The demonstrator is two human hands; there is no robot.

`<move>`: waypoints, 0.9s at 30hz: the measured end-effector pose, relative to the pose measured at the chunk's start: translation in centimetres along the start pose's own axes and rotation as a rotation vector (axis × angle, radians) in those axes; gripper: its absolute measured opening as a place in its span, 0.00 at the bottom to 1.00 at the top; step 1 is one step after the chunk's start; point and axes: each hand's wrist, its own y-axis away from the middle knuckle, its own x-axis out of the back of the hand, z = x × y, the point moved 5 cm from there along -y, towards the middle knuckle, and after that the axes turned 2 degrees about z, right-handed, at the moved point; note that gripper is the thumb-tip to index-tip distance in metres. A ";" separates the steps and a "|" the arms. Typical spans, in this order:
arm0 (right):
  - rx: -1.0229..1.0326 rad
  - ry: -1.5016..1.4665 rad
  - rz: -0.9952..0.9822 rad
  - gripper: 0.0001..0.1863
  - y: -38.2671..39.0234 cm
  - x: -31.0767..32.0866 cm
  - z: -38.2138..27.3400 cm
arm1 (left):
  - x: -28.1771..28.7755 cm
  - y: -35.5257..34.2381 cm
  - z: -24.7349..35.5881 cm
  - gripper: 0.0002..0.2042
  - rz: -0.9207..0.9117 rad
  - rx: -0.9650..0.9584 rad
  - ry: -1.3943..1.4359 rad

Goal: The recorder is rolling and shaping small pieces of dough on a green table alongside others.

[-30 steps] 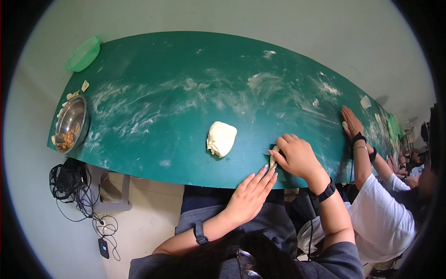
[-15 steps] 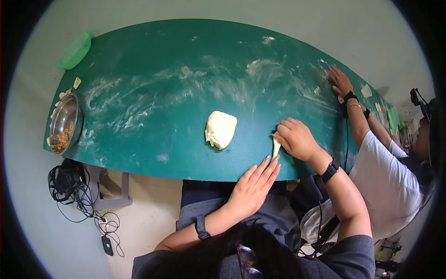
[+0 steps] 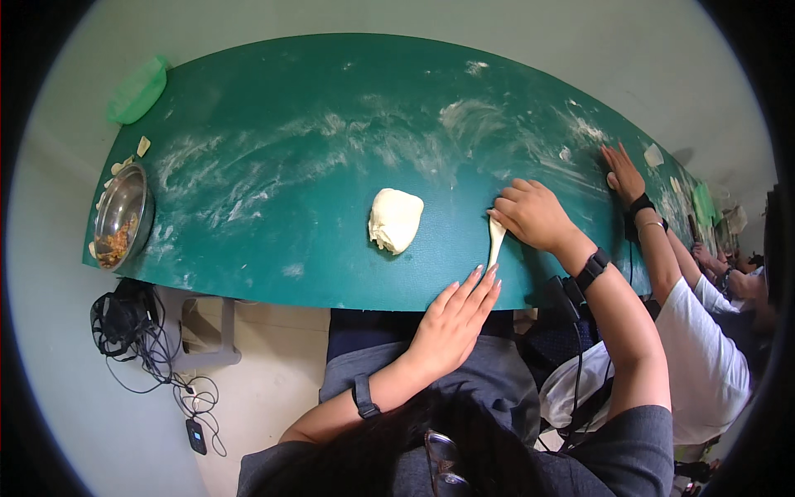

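Note:
A thin strip of pale dough (image 3: pixel 497 238) stretches across the green table (image 3: pixel 273 277) between my two hands. My right hand (image 3: pixel 532 214) is closed on its far end, the fingers curled and the thumb along the dough. At the strip's near end lies my left hand (image 3: pixel 454 322), open, with fingers straight and the fingertips at the dough over the table's front edge; whether they press on it I cannot tell. Left of both hands sits a larger lump of dough (image 3: pixel 396 220), with a ragged lower side.
At the left end stand a metal bowl (image 3: pixel 146 207) with chopped filling and a green plastic basket (image 3: pixel 137 91), with dough scraps beside the bowl. Flour streaks cross the table. A co-worker's hand (image 3: pixel 627 176) rests on the table at the right. Cables (image 3: pixel 157 352) hang below the left edge.
My right hand has moved away from me with the dough's far end, and the strip looks longer. My left hand stays at the near end. The co-worker's hand has shifted.

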 end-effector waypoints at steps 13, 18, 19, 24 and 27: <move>-0.239 -0.085 0.060 0.50 5.4 1.3 -5.7 | -0.2 0.0 0.0 0.39 0.006 0.004 0.063; -0.317 -0.217 0.020 0.26 4.6 2.1 -3.7 | -0.2 0.2 -0.1 0.39 -0.004 0.019 0.067; -0.319 -0.215 0.022 0.26 4.4 2.0 -2.5 | 0.0 0.2 -0.1 0.39 0.006 0.025 0.070; -0.355 -0.226 0.196 0.13 2.6 2.3 -0.8 | 0.3 -0.1 0.1 0.39 -0.002 0.016 0.050; -0.137 -0.077 0.215 0.13 1.2 1.6 -1.5 | 0.1 -0.1 0.1 0.39 -0.001 0.010 0.036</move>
